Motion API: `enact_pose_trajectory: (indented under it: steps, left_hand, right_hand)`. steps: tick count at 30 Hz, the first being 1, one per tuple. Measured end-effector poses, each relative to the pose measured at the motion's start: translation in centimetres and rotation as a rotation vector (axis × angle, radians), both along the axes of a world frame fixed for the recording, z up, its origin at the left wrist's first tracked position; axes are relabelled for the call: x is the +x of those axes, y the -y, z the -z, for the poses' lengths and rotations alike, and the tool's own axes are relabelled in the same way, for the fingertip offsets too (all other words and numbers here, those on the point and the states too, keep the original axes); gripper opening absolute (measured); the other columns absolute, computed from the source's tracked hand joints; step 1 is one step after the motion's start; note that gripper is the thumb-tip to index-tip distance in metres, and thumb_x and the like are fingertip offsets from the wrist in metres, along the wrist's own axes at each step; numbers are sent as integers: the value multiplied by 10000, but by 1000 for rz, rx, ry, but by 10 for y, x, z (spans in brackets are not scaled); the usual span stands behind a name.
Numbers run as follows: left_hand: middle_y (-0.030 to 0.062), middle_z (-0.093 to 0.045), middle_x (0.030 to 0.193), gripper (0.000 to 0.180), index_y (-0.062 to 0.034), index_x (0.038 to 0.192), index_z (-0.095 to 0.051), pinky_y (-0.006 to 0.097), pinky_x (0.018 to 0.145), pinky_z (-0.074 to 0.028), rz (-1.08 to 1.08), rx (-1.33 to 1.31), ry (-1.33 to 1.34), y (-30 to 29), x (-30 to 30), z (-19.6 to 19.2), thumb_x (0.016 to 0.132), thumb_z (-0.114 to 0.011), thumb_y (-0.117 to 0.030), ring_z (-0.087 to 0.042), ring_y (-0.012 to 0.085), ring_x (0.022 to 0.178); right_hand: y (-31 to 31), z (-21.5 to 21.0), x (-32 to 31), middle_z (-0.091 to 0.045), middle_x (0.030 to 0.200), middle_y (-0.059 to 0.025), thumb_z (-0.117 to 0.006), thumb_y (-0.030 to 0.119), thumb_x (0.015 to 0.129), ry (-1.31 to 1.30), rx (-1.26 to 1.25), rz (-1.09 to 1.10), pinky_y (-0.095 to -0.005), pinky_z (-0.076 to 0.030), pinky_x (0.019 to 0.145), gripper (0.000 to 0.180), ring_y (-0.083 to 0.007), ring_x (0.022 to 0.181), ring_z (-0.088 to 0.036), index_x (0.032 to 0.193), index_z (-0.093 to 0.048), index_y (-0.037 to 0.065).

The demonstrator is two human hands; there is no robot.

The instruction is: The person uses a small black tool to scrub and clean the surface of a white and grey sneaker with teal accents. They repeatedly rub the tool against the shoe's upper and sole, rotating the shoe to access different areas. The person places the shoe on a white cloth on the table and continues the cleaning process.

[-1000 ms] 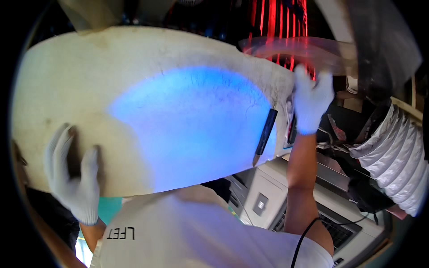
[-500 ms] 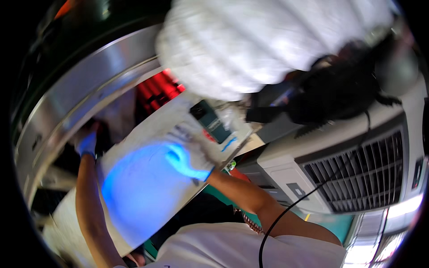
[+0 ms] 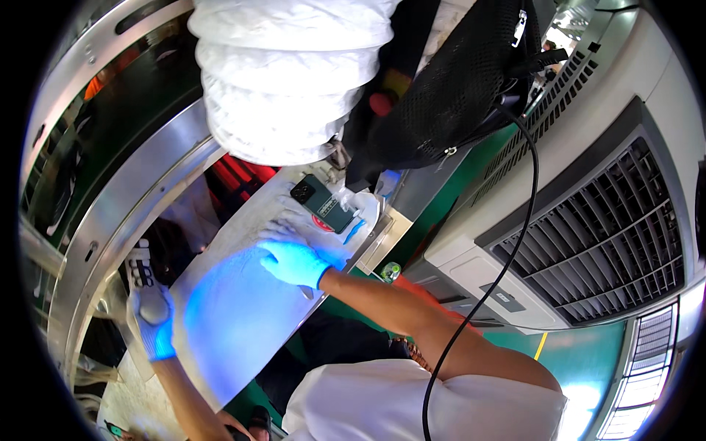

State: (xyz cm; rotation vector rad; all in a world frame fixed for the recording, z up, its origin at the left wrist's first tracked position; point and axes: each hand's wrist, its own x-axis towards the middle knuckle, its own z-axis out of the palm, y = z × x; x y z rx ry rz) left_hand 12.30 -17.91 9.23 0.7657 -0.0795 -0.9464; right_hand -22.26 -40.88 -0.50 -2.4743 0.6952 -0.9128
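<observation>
My right hand (image 3: 294, 263), in a white glove tinted blue by the light, lies on the pale worktable (image 3: 235, 345) with its fingers stretched out and apart. Nothing shows in its grip. Just beyond those fingertips rests a dark green phone (image 3: 323, 205), back side up, with a blue strip (image 3: 354, 231) beside it. At the table's left edge, my gloved left hand (image 3: 153, 320) is closed around something I cannot make out. A pale piece with dark slots (image 3: 140, 266) shows at its fingertips, though where glove ends and piece begins is unclear.
A white ribbed fabric duct (image 3: 294, 81) hangs over the table's far side. Along the left curves a metal frame (image 3: 110, 220). A black mesh bag (image 3: 448, 95) and a large grey air cooler (image 3: 588, 228) stand on the right. A black cable (image 3: 507, 257) crosses the right side.
My left hand has come down and nearer along the table's left edge, its slotted piece now in view. The right hand stays over the table, fingers near the phone. The head view has turned.
</observation>
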Motion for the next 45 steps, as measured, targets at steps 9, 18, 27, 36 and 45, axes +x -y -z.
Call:
enact_pose_trajectory:
  steps: [9,18,27,36,45]
  left_hand:
    - [208,-751,1315,687,-12,1532,-580,446,805,-702,344,280,-184,-166,-201,28,960,-825,-304,-780,411,1128]
    - [158,-825,1001,587,35,1200,-772,315,695,-622,335,532,20,-182,-214,34,973,-845,-501,-823,245,884]
    - [88,-802,1010,502,-7,1149,-810,315,798,-586,256,510,-8,-189,-227,47,966,-862,-472,-745,166,881]
    - [68,-796,1016,506,62,1189,-793,292,793,-564,37,453,105,-179,-244,70,936,-907,-360,-687,106,893]
    - [178,-735,1076,552,-60,1163,-696,444,736,-579,-321,600,1643,-226,-240,67,744,-980,-281,-716,376,853]
  right_hand:
    - [-36,-149,53,-795,1233,-233,-854,181,933,182,-229,-170,-511,-596,1066,323,-421,1189,-755,1204,-807,11]
    - [-40,-335,322,-621,1576,-255,-818,309,919,223,-528,-339,-502,-481,1232,754,-444,1490,-567,1572,-572,23]
    - [-66,-329,364,-811,963,-212,-739,173,962,408,-639,-608,-488,-608,778,166,-352,831,-802,988,-840,43]
    - [-126,-219,14,-783,1315,-147,-753,191,994,-190,-671,-421,-576,-531,1142,280,-383,1302,-721,1251,-801,89]
    - [-180,-54,-92,-647,1521,-248,-940,246,872,-210,-72,-304,-571,-530,1145,547,-505,1451,-586,1334,-740,33]
